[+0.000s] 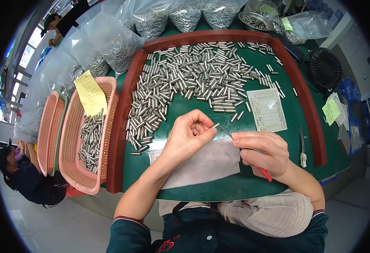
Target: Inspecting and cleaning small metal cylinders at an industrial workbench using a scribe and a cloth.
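Note:
Between the thumb and fingers of my left hand [191, 131] a small shiny metal cylinder [216, 125] is pinched. My right hand [263, 152] is closed round a thin tool with a red handle [265, 174]; its slender metal shaft [226, 131] points at the cylinder's end. Whether the tip touches the cylinder or enters it, I cannot tell. Both hands are over a pale cloth [202, 166] on the green tabletop [185, 118]. Beyond them spreads a large heap of similar metal cylinders [193, 74].
A dark red wooden frame [206, 36] borders the heap. Leftward stands a pink basket [69, 147] with cylinders and a yellow note [91, 92]. Bags of cylinders [151, 21] line the back. A printed paper [267, 110], a black fan [324, 68] and a narrow tool [302, 147] lie rightward.

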`<state>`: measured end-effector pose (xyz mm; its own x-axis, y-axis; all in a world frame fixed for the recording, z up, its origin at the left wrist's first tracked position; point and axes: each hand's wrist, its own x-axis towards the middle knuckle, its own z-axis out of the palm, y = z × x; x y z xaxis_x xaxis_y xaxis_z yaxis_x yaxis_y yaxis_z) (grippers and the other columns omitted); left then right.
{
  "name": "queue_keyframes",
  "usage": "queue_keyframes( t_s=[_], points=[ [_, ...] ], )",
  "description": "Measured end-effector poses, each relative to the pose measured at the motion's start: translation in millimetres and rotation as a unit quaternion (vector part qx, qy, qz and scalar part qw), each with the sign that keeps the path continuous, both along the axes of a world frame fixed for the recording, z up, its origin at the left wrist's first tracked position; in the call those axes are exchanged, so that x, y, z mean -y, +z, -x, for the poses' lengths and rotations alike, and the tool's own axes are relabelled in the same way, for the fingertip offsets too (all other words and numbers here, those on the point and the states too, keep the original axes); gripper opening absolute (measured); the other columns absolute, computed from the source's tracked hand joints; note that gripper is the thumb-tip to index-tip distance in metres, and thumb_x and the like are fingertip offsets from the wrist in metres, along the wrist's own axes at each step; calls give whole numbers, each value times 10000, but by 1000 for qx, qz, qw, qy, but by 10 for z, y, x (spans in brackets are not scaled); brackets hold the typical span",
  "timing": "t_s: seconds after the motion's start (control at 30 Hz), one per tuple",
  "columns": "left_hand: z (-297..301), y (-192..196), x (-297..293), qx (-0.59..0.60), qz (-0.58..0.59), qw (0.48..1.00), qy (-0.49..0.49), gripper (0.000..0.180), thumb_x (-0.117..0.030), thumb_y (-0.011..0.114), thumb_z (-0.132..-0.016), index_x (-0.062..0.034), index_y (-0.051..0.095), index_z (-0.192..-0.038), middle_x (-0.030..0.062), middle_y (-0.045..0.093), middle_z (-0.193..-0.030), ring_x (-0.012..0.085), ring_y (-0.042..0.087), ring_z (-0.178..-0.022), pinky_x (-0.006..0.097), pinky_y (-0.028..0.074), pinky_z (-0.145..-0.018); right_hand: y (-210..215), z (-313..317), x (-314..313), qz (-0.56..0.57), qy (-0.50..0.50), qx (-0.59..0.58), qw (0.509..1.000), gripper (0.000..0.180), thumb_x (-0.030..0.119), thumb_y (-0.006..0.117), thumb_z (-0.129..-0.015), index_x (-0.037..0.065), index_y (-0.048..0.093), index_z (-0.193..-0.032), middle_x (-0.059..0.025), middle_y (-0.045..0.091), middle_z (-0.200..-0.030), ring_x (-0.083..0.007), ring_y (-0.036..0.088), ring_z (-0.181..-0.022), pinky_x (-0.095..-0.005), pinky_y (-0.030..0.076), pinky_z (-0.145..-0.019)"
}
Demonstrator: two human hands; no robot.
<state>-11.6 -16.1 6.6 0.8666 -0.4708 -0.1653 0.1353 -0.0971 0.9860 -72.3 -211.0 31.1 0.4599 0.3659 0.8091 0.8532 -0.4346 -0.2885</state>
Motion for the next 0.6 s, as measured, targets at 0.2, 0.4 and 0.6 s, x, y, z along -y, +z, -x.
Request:
queue_keyframes(
  t_s=[0.2,0.4,0.6],
  points=[
    [22,11,9,7,-9,1000,-6,119,-46,674,-760,-3,566,-779,-29,525,-650,8,445,-567,164,371,-509,-49,11,5,2,4,-27,1000,142,39,688,-683,43,575,-768,-106,643,-916,-281,673,-816,-284,539,-549],
    [36,-13,10,41,5,999,14,111,-34,677,-755,13,581,-785,-1,561,-679,36,494,-601,187,413,-545,-18,3,-29,20,11,-40,999,166,32,676,-682,37,612,-835,-129,644,-930,-287,670,-830,-297,553,-584],
    [52,-5,12,204,-35,978,23,110,11,675,-760,27,591,-828,19,595,-784,64,552,-691,196,460,-622,4,-10,-29,22,-4,-5,1000,216,56,706,-621,31,637,-823,-112,640,-844,-245,668,-752,-279,549,-580]
  ],
)
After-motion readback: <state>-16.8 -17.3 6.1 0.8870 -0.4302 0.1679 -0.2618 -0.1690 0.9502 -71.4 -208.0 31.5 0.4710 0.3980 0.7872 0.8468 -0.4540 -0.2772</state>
